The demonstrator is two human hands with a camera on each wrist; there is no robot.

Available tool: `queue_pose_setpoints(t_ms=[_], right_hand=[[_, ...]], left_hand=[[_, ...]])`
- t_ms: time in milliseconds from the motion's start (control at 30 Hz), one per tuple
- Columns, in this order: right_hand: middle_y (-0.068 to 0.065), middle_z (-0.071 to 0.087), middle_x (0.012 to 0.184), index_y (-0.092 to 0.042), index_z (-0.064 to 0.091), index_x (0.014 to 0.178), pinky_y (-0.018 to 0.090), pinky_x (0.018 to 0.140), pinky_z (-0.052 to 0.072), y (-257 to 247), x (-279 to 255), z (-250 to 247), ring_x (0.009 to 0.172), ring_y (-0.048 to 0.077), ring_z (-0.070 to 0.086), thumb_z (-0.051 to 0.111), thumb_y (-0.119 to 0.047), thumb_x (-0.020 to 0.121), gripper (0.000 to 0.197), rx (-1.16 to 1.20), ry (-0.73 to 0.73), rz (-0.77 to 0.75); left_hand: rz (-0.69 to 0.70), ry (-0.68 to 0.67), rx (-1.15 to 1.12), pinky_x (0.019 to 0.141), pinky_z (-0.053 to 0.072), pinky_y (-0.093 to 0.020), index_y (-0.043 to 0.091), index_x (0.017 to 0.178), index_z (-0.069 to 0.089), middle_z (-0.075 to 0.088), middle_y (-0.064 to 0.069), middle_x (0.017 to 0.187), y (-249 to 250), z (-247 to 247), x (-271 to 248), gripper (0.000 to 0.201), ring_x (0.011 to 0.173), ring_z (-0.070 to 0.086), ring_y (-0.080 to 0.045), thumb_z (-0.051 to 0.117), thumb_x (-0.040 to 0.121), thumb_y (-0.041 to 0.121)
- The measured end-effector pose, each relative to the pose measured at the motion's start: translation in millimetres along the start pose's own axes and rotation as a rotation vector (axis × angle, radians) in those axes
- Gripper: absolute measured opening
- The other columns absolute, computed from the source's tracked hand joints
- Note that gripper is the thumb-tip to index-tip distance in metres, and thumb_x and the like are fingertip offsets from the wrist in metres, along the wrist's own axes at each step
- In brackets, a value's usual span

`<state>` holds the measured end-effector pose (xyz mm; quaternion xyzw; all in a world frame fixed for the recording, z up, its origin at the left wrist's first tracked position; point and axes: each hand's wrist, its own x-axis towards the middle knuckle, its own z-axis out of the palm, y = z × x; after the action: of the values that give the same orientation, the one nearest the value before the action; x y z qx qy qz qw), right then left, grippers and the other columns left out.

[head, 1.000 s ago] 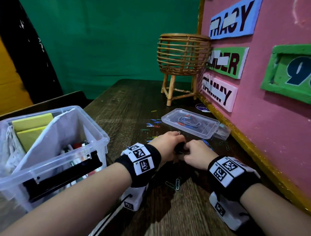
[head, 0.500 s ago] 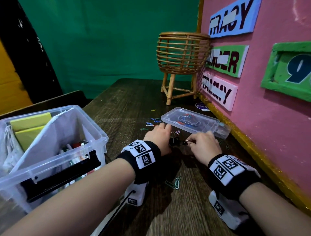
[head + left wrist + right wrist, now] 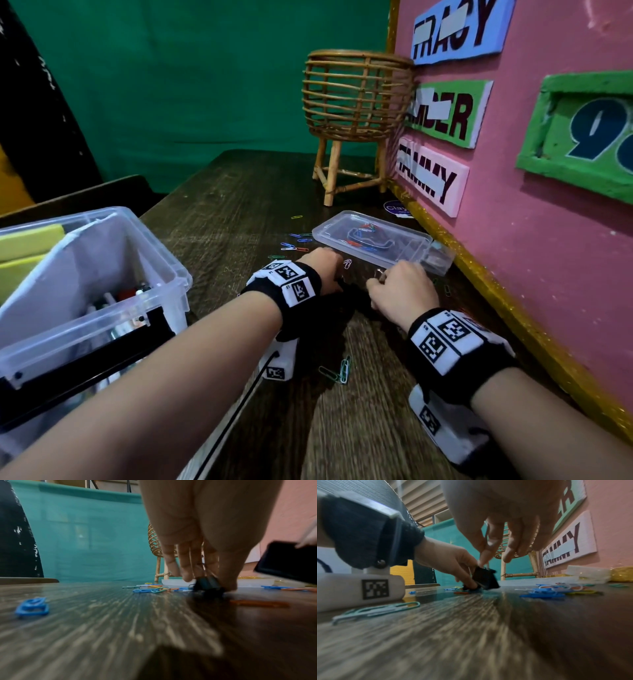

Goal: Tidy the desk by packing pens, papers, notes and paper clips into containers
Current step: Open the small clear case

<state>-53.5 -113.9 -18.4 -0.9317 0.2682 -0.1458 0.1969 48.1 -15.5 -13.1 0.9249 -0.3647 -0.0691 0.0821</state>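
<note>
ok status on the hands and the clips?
Left hand pinches a black binder clip on the desk; right hand lifts another by its wire handle. Shallow clear tray just ahead, open. Loose paper clips around; nothing blocking.

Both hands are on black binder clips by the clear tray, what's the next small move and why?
Probably lift the right hand's binder clip over into the shallow tray: it is already pinched by its wire handle and tilted off the desk, and the tray lies open just beyond.

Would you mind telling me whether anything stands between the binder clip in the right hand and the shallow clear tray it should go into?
Nothing visible does. The right hand pinches the binder clip just short of the tray, which lies open-topped.
</note>
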Motion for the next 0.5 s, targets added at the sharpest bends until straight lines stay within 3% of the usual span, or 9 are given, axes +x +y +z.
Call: queue_pose_setpoints(t_ms=[133, 233, 333, 433, 500], right_hand=[[0.013, 0.056, 0.071, -0.011, 0.042, 0.048, 0.027, 0.066, 0.041, -3, -3, -4, 0.077, 0.03, 0.056, 0.057, -0.021, 0.075, 0.032, 0.119, 0.041, -0.055], [0.005, 0.037, 0.051, -0.013, 0.031, 0.043, 0.026, 0.061, 0.035, -4, -8, -10, 0.067, 0.027, 0.046, 0.055, -0.004, 0.071, 0.038, 0.153, 0.033, -0.116], [0.004, 0.041, 0.06, -0.013, 0.035, 0.055, 0.027, 0.057, 0.032, -4, -7, -9, 0.07, 0.026, 0.045, 0.052, -0.001, 0.067, 0.024, 0.198, 0.012, -0.097], [0.004, 0.051, 0.081, -0.014, 0.045, 0.082, 0.028, 0.07, 0.036, -6, -8, -7, 0.08, 0.024, 0.049, 0.053, -0.009, 0.073, 0.013, 0.232, -0.075, -0.068], [0.005, 0.056, 0.086, -0.015, 0.048, 0.09, 0.027, 0.072, 0.036, -7, -8, -7, 0.081, 0.022, 0.051, 0.055, -0.015, 0.078, 0.014, 0.286, -0.105, -0.109]], left_hand=[[-0.033, 0.005, -0.026, 0.09, 0.049, -0.031, 0.007, 0.117, 0.059, 0.062, -0.012, 0.119, 0, 1, -2, 0.04, 0.11, 0.059, -0.025, 0.07, 0.081, 0.02], [-0.022, 0.119, -0.116, 0.092, 0.046, -0.032, 0.005, 0.115, 0.059, 0.061, -0.014, 0.12, 3, 1, -5, 0.027, 0.112, 0.057, -0.027, 0.057, 0.089, 0.011], [-0.035, 0.26, -0.206, 0.097, 0.043, -0.036, 0.007, 0.12, 0.054, 0.052, -0.014, 0.126, 6, 0, -12, 0.029, 0.116, 0.053, -0.029, 0.052, 0.091, 0.011], [-0.036, 0.392, -0.297, 0.098, 0.041, -0.039, 0.008, 0.119, 0.051, 0.049, -0.014, 0.123, 7, -1, -18, 0.03, 0.114, 0.052, -0.031, 0.054, 0.09, 0.01], [0.022, 0.408, -0.303, 0.094, 0.04, -0.034, 0.006, 0.114, 0.054, 0.053, -0.014, 0.119, 8, 0, -22, 0.025, 0.112, 0.052, -0.031, 0.053, 0.089, 0.006]])
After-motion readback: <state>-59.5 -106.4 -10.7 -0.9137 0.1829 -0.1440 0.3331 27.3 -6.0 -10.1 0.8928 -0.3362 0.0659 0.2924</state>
